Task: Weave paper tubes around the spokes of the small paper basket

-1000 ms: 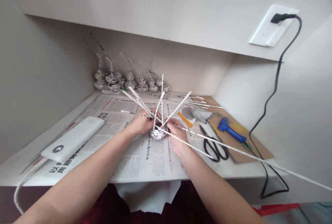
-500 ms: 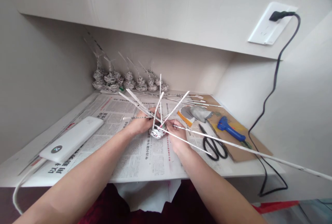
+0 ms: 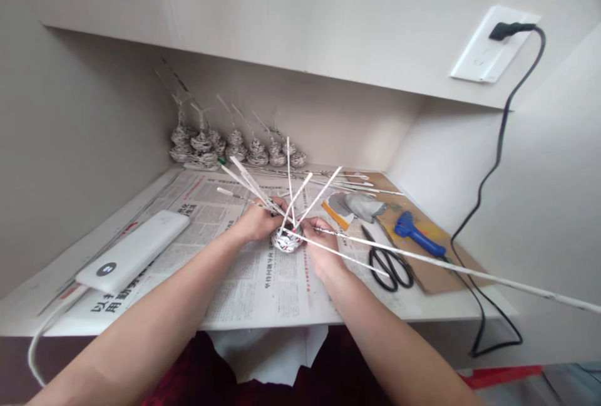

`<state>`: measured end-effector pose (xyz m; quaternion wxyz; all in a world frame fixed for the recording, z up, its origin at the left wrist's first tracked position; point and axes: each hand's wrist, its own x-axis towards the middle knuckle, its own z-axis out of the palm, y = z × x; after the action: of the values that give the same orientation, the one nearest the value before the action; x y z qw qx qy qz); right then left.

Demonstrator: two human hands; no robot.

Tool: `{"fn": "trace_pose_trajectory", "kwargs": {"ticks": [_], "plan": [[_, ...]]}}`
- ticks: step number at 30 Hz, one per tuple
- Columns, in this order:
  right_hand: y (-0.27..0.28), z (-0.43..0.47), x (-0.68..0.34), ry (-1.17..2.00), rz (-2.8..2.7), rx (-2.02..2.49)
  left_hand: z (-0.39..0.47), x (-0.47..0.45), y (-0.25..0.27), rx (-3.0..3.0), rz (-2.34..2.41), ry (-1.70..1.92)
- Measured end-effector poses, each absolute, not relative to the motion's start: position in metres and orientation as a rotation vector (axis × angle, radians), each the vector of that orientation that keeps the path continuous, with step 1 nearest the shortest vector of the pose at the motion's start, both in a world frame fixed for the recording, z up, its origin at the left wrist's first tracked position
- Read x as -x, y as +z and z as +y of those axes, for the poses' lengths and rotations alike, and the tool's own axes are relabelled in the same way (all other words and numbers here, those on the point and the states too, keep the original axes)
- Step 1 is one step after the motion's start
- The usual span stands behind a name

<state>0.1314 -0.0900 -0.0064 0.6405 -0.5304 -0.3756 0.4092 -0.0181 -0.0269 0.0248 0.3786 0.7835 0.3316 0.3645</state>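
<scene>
A small round base woven from rolled newspaper [image 3: 287, 242] sits between my hands above the newspaper-covered table. Several paper strips [image 3: 320, 197] fan upward and outward from it. My left hand [image 3: 263, 218] is closed on the far left side of the weaving, its fingers partly hidden behind the strips. At the right side, my right hand [image 3: 320, 240] pinches the rim together with a long paper strip [image 3: 422, 257] that runs out past the right edge of the view.
Several finished gourd-shaped weavings [image 3: 201, 150] stand along the back wall. Black-handled scissors [image 3: 389, 268], a blue glue gun [image 3: 417, 234], cardboard [image 3: 439, 277] and loose paper rolls [image 3: 319, 182] lie to the right and back. A white power bank [image 3: 134, 252] lies left; a black cord [image 3: 500, 124] hangs right.
The woven base has turned slightly, and one upright strip now leans further right. My left fingers have shifted a little around the left-hand strips. My right hand stays nearly in place.
</scene>
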Motion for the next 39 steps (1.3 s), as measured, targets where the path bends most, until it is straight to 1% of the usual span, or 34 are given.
{"fn": "trace_pose_trajectory", "kwargs": {"ticks": [11, 17, 23, 27, 34, 39], "plan": [[0.011, -0.094, -0.128, 1.096, -0.758, 1.063, -0.034, 0.013, 0.028, -2.052, 0.846, 0.956], [0.016, -0.094, -0.127, 1.15, -0.693, 1.081, -0.04, 0.011, 0.034, -2.069, 0.884, 0.95], [0.014, -0.097, -0.126, 0.978, -0.83, 1.072, -0.04, 0.012, 0.036, -2.147, 0.873, 0.977], [0.008, -0.097, -0.128, 0.96, -0.919, 1.015, -0.042, 0.012, 0.039, -2.089, 0.867, 0.95], [0.007, -0.097, -0.133, 0.777, -1.056, 1.101, -0.044, 0.01, 0.042, -2.053, 0.858, 0.993], [0.007, -0.098, -0.136, 0.803, -1.093, 1.127, -0.038, 0.01, 0.034, -2.056, 0.843, 0.996]]}}
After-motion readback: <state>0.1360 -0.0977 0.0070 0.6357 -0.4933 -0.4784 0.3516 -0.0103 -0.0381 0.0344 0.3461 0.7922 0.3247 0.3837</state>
